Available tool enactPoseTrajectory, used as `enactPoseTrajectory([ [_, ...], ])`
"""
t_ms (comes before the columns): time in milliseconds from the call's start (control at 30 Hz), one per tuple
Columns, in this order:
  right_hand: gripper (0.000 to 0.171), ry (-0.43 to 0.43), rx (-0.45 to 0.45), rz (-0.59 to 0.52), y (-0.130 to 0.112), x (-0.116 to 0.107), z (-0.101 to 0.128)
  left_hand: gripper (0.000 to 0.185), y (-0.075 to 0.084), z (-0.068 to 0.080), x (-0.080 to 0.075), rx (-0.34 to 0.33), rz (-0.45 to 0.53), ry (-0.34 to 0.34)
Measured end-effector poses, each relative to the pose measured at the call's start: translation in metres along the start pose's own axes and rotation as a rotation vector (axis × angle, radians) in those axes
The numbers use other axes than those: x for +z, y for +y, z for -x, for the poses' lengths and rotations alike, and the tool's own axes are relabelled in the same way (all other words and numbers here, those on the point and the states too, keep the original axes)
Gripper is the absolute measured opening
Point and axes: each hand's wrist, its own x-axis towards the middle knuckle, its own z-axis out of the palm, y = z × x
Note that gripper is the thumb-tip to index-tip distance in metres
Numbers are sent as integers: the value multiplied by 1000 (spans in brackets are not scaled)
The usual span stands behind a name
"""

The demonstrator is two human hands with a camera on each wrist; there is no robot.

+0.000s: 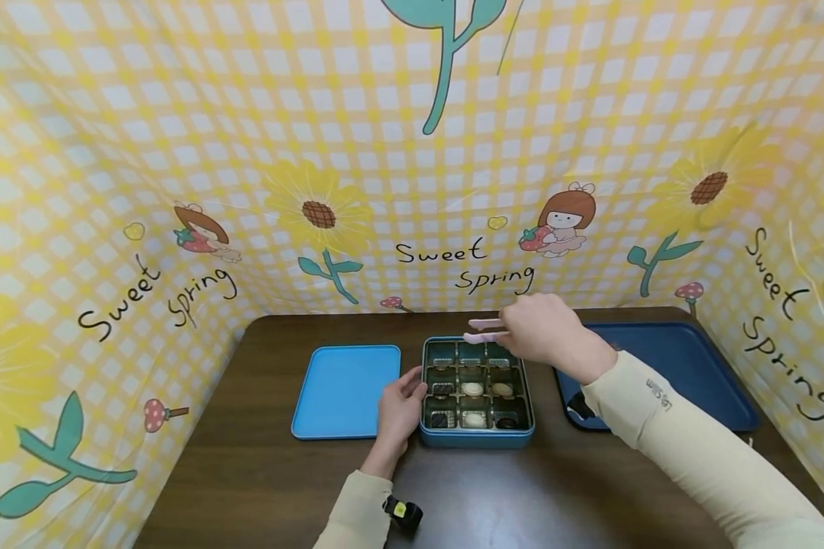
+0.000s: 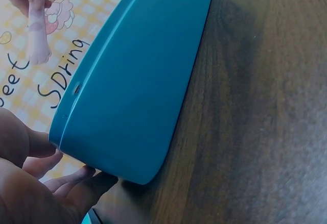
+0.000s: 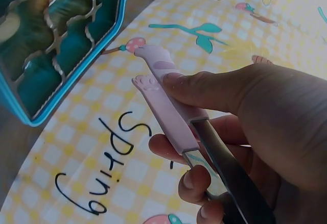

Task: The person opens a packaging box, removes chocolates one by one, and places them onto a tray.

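Tongs point(image 1: 484, 337) with pink paw-shaped tips are held above the far edge of a blue nine-compartment box point(image 1: 477, 439), their tips pointing left across it. I see the right hand point(image 1: 539, 328) gripping them, thumb pressed on one arm and fingers curled round the other; the two tips stand slightly apart. From the left wrist view I can make out the left hand point(image 1: 398, 408) resting thumb and fingers against the box's side near a corner, relaxed rather than wrapped round it. Inside the box, the middle and near rows hold small dark and pale pieces point(image 1: 472, 420), too small for me to identify. To the left of the box, just beside the left hand, a light-blue lid point(image 1: 346, 393) lies flat on the dark wooden worktop point(image 1: 240, 473). Over on the right I have a navy tray point(image 1: 673, 374), partly covered by the right forearm. Yellow checked cloth point(image 1: 412, 175), printed with flowers and "Sweet Spring", rises behind and on both sides.
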Motion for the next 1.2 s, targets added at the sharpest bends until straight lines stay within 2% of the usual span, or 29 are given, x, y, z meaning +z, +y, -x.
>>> enactPoseTrajectory([
  [200, 26, -41, -19, -4, -15, 4, -6, 38, 0, 0, -1, -9, 5, -3],
  [467, 27, -83, -75, -14, -41, 31, -11, 37, 1, 1, -1, -26, 10, 6],
  [633, 25, -73, -107, -19, -53, 42, -13, 36, 2, 0, 0, -15, 10, 10],
  [867, 23, -65, -130, -8, -62, 48, -14, 36, 1, -1, 2, -2, 8, 3],
  [1200, 22, -123, -124, 26, -66, 53, -18, 36, 2, -1, 0, -3, 18, 3],
])
